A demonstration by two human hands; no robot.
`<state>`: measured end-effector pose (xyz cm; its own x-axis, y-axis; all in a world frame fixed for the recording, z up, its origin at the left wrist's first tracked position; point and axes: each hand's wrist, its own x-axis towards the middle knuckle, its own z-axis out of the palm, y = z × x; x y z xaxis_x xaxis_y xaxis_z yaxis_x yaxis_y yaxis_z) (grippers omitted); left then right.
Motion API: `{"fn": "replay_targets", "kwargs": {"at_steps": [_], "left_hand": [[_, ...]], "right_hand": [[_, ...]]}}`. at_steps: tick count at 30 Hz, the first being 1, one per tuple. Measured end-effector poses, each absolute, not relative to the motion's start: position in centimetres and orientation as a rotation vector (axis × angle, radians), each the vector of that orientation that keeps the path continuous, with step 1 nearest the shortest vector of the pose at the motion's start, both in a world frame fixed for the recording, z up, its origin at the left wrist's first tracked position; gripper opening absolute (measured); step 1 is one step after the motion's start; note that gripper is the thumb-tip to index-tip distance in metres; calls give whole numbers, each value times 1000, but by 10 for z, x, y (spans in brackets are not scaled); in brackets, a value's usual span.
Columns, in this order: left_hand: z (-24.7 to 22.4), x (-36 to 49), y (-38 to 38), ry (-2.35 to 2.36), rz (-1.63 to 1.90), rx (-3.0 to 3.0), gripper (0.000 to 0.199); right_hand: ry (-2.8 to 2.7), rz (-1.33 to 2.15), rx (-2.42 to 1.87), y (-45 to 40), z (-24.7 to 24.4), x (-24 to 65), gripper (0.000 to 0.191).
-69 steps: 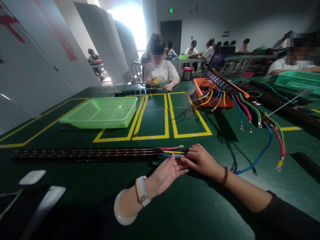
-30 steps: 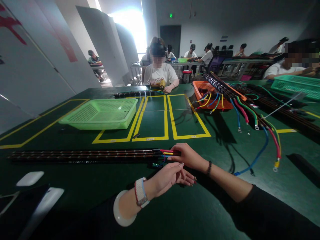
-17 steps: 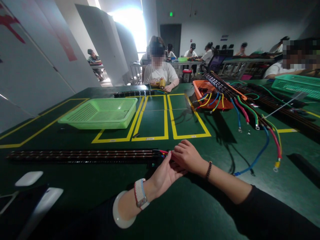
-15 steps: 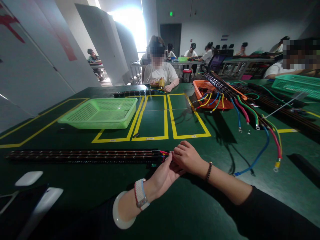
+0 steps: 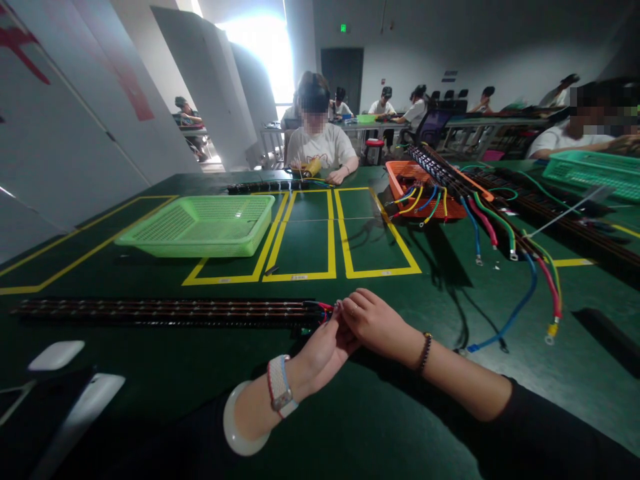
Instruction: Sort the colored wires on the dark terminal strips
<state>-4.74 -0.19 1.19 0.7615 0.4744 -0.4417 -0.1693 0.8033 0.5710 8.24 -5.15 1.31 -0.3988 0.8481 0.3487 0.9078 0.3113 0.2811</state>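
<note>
A long dark rail assembly (image 5: 165, 311) lies flat on the green table, its length running left to right. At its right end, short coloured wires (image 5: 324, 309) in red and blue reach my fingertips. My left hand (image 5: 324, 350), with a watch on the wrist, is closed at the wire ends, thumb pointing up. My right hand (image 5: 375, 321) meets it there, fingers curled and pressed together. Whatever lies between the fingertips is too small and hidden to name.
A green basket (image 5: 200, 247) stands beyond the rail. An orange basket (image 5: 425, 210) and more rails with hanging cables (image 5: 520, 307) are at the right. A white case (image 5: 57, 355) lies near left. Across the table sits a person (image 5: 320, 143).
My right hand has shifted slightly down and left, and my left hand slightly left, both still at the wire ends. Across the table, the person's yellow-gloved hand has moved left.
</note>
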Motion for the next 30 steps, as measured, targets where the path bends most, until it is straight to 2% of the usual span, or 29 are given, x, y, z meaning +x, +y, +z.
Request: {"fn": "replay_targets", "kwargs": {"at_steps": [5, 10, 15, 30], "left_hand": [[7, -50, 0, 498, 354, 581, 20], [4, -51, 1, 408, 325, 600, 27], [6, -51, 1, 402, 316, 600, 27], [8, -51, -2, 455, 328, 650, 29]], "right_hand": [[-2447, -416, -1667, -56, 39, 96, 20], [-2408, -218, -1895, -62, 51, 108, 28], [-2431, -231, -1957, -60, 40, 105, 16], [-2451, -309, -2106, -63, 45, 95, 9]]}}
